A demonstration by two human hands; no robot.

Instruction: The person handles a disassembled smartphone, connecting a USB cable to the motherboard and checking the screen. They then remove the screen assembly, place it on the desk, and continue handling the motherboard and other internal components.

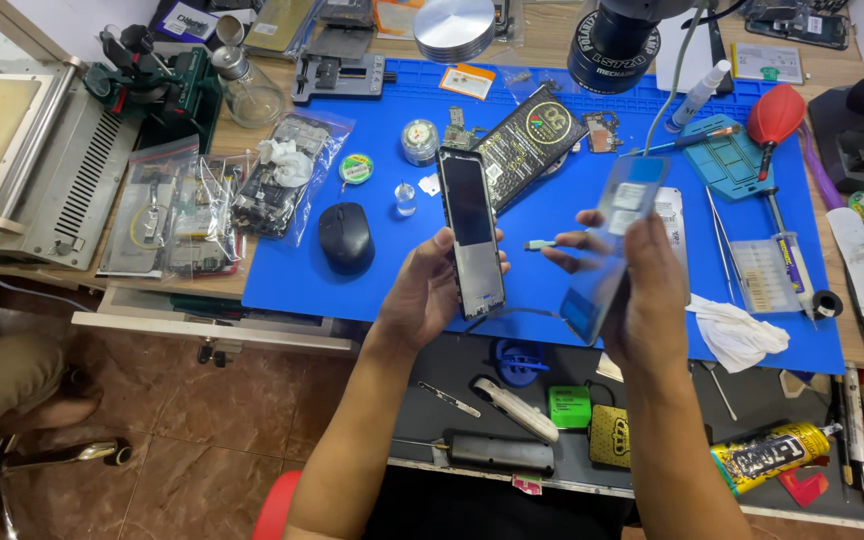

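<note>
Between my two hands, above the middle of the blue mat [552, 215], I hold a phone [471, 232] and a thin clear screen sheet [612, 245]. My left hand [430, 290] is closed round the phone's lower half, fingers behind, thumb on the near edge, so it stands nearly upright with its dark glass towards me. My right hand [642, 290] is closed on the sheet, pinching its lower part while the top tilts away towards one o'clock; it is blurred, so I cannot tell just where the fingertips sit.

I judge the phone to be stiff, fairly light and smooth, likely to slip if squeezed on the glass; its side edges are the safe places to hold. The sheet looks very light, bendy and easy to smudge or crease, so it is best held by its edges or corners only.

At nine o'clock from the phone lies a black mouse [346, 236], and beyond it clear bags of small parts [192, 210]. At twelve o'clock a dark printed packet [530, 140] lies on the mat. At three o'clock from the sheet are a crumpled white cloth [737, 335], tweezers [717, 235] and a red air blower [774, 118]. At six o'clock, on the lower shelf, sit a green block [569, 406] and a yellow glue tube [772, 455].
</note>
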